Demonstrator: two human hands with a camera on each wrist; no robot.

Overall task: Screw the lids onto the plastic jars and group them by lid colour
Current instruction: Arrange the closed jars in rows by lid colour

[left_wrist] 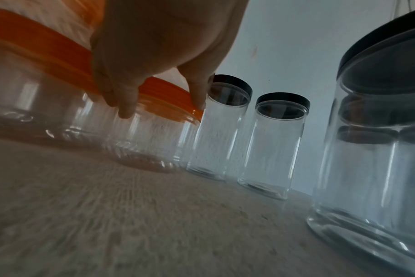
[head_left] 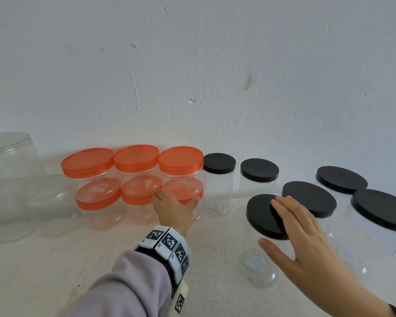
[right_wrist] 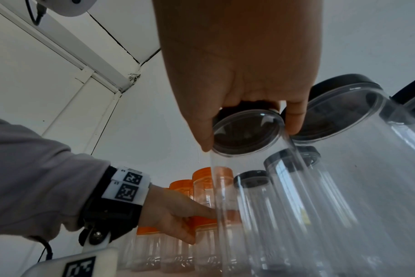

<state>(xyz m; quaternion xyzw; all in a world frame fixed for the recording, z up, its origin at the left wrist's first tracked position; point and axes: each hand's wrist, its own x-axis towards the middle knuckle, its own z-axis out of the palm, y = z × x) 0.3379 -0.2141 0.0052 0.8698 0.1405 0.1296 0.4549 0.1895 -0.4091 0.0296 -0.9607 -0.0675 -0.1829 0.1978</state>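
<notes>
Against the wall stand orange-lidded jars (head_left: 135, 157) in two stacked rows. My left hand (head_left: 176, 200) reaches the lower row's right end and grips the orange-lidded jar (head_left: 185, 187) there; in the left wrist view its fingers (left_wrist: 123, 105) and thumb curl over the orange lid (left_wrist: 168, 93). To the right is a group of clear jars with black lids (head_left: 259, 170). My right hand (head_left: 272, 221) lies flat, fingers straight, on the black lid (head_left: 258, 213) of the nearest tall jar (right_wrist: 261, 206), with the thumb spread off to its side.
Clear jars without lids (head_left: 9, 168) stand at the far left. The white wall (head_left: 192, 88) is right behind the jar rows. Larger black-lidded jars (head_left: 380, 209) crowd the right side. The beige tabletop (head_left: 55, 259) lies bare in front of the orange jars.
</notes>
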